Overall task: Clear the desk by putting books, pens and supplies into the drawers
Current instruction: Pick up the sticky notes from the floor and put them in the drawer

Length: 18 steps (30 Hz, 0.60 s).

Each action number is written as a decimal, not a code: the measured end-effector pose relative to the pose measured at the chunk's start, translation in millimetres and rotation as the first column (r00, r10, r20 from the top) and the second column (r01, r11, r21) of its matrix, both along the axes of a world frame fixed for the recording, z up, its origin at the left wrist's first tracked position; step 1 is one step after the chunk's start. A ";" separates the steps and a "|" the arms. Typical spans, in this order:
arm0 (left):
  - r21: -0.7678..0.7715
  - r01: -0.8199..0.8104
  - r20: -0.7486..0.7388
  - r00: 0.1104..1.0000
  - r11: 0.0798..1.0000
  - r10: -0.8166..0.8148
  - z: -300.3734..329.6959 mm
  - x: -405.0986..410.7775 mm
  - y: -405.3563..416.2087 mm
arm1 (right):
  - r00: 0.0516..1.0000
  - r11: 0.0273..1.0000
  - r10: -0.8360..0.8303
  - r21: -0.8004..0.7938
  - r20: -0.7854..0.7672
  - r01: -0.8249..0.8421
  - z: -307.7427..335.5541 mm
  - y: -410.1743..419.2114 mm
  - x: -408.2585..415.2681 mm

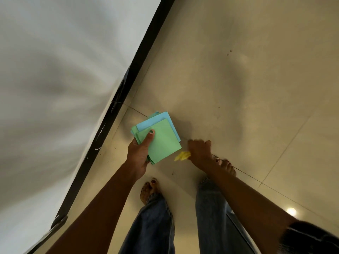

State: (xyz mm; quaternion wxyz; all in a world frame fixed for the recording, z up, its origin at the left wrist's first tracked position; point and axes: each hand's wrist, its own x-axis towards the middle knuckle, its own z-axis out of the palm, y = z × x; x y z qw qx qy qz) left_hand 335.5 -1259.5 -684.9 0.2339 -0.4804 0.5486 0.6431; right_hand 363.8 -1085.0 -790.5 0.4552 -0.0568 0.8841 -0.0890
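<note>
We hold a stack of green and blue paper squares (161,139) in our left hand (140,153), thumb curled across the top sheet. Just right of the stack, our right hand (200,150) has its fingers closed on some yellow paper (182,155), blurred. Both hang above the floor (256,88), beside the white surface (55,79). No drawer shows, so we judge the stowing not yet done.
</note>
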 end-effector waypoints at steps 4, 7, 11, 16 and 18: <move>-0.010 0.031 0.027 0.999 0.999 -0.031 51.4 5.6 14.1 | 0.898 0.875 -0.409 -0.207 0.164 0.437 69.9 27.0 13.4; -0.025 0.070 0.010 0.998 0.997 -0.069 110.7 4.4 26.7 | 0.801 0.762 -0.571 -0.246 0.181 0.599 140.3 52.7 12.0; -0.017 0.093 -0.014 0.996 0.996 -0.093 212.1 -10.4 40.5 | 0.724 0.655 -0.678 -0.343 0.127 0.673 259.1 86.9 -13.5; 0.018 0.165 -0.134 0.978 0.986 -0.161 348.3 -35.9 61.6 | 0.584 0.455 -0.801 -0.503 0.128 0.735 425.6 123.7 -50.6; -0.010 0.179 -0.193 0.965 0.984 -0.177 398.3 -45.7 71.6 | 0.590 0.430 -0.794 -0.550 0.148 0.716 486.4 138.2 -63.6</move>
